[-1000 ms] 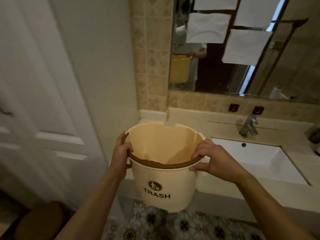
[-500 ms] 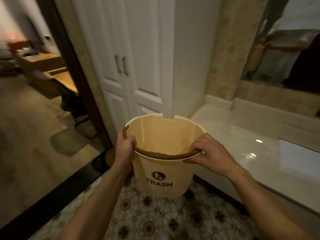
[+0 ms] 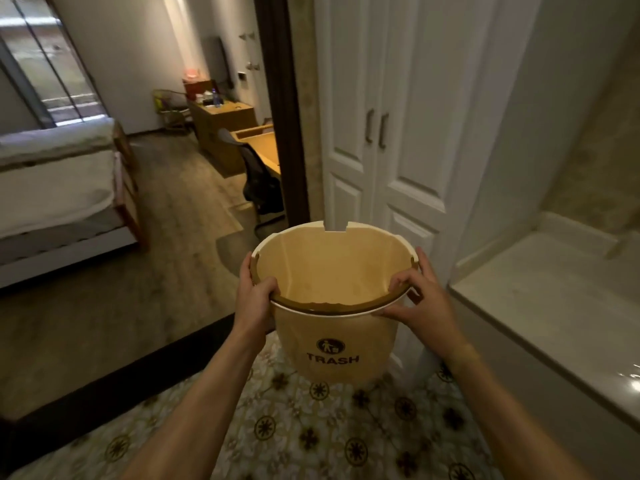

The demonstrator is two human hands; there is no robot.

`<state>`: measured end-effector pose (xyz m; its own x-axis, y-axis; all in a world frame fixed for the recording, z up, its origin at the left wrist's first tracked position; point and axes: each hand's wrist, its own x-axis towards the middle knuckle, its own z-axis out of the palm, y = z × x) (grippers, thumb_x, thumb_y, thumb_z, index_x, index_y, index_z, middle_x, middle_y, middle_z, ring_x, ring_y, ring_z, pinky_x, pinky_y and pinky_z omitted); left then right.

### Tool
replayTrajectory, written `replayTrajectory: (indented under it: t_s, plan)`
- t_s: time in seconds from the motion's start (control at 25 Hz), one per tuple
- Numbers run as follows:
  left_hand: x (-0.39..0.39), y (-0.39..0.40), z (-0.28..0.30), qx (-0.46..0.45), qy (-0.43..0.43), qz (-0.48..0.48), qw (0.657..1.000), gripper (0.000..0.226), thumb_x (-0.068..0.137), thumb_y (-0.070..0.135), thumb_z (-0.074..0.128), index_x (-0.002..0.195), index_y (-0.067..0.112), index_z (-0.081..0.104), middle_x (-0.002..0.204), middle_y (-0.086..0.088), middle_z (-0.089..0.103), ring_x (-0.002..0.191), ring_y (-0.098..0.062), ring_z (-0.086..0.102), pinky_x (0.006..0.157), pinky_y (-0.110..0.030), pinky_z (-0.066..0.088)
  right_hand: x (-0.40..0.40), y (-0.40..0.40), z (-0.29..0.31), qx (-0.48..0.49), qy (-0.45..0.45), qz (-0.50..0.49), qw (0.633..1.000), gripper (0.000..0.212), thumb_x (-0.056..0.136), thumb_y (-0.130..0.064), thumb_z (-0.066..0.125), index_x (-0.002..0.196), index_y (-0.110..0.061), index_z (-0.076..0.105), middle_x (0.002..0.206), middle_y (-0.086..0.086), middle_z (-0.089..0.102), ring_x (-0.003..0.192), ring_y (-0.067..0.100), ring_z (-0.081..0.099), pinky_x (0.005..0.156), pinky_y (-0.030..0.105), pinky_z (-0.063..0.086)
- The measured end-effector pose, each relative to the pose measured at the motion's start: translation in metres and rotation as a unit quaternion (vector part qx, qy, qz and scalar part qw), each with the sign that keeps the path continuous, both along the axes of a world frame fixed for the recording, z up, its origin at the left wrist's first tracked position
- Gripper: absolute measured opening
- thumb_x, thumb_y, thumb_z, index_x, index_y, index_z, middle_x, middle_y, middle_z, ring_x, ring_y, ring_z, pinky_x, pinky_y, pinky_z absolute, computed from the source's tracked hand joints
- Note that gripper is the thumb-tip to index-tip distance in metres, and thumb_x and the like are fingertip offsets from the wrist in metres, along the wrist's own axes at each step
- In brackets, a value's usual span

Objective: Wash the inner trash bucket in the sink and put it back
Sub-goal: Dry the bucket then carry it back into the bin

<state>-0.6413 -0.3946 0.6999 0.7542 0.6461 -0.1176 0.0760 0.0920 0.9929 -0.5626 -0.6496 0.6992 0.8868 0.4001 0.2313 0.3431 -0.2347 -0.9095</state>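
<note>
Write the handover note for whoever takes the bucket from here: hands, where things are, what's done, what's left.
Left hand: grips the near-left rim of the trash bucket, thumb inside.
Right hand: grips the near-right rim, thumb over the edge.
Bucket: held upright in the air over the patterned floor, empty as far as its inside shows. The counter is to the right; the sink is out of view.
Done: whether it is washed cannot be told from this view.
Left: if washed, put it back; its outer bin is not in view. The open doorway lies ahead-left.
</note>
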Motion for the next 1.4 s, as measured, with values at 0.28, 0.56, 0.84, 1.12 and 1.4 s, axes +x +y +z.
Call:
replayTrajectory:
  t_s: [0.28,0.56,0.84,1.12,1.4]
  plan:
    - [-0.011,0.094,-0.010,-0.032,-0.021,0.003,0.999,0.080,0.088,0.011,0.048,0.154,0.041,0.014,0.138,-0.002,0.040,0.101,-0.018,0.055,0.076,-0.040,0.051,0.014,0.110,-0.003,0.068,0.100,0.086,0.989,0.148,0.047,-0.035,0.096,0.146,-0.052,-0.012,0.150,-0.019,0.027,0.135,0.009,0.033,0.110,0.039,0.035]
    - [0.012,0.202,-0.019,-0.040,-0.054,-0.025,0.997,0.058,0.088,0.023,0.054,0.143,0.027,0.039,0.124,0.003,0.053,0.107,-0.016,0.054,0.070,-0.028,0.045,0.028,0.216,-0.020,0.081,0.132,0.072,0.985,0.121,0.043,-0.034,0.091,0.146,-0.030,0.029,0.135,-0.008,0.051,0.123,0.009,0.051,0.099,0.029,0.048]
    - [0.059,0.250,-0.027,-0.069,-0.063,-0.095,0.991,0.071,0.078,0.034,0.063,0.143,0.022,0.037,0.122,-0.003,0.058,0.102,-0.017,0.062,0.063,-0.020,0.055,0.054,0.264,-0.031,0.108,0.159,0.040,0.980,0.117,0.045,-0.033,0.087,0.147,-0.025,0.030,0.130,-0.009,0.054,0.112,-0.001,0.057,0.086,0.017,0.051]
    - [0.149,0.288,-0.050,-0.090,-0.010,-0.127,0.988,0.069,0.080,0.046,0.065,0.142,0.029,0.040,0.128,-0.007,0.060,0.109,-0.022,0.062,0.071,-0.030,0.053,0.128,0.285,-0.051,0.112,0.188,0.054,0.974,0.128,0.042,-0.050,0.092,0.149,-0.027,0.025,0.137,-0.005,0.050,0.120,0.005,0.054,0.092,0.023,0.050]
    - [0.275,0.298,-0.053,-0.021,0.000,-0.159,0.987,0.076,0.073,0.043,0.058,0.144,0.030,0.034,0.130,-0.003,0.052,0.115,-0.022,0.052,0.082,-0.036,0.045,0.240,0.334,-0.058,0.296,0.242,-0.156,0.911,0.054,0.090,-0.039,0.060,0.139,-0.026,0.044,0.124,-0.001,0.061,0.110,0.016,0.060,0.079,0.028,0.048]
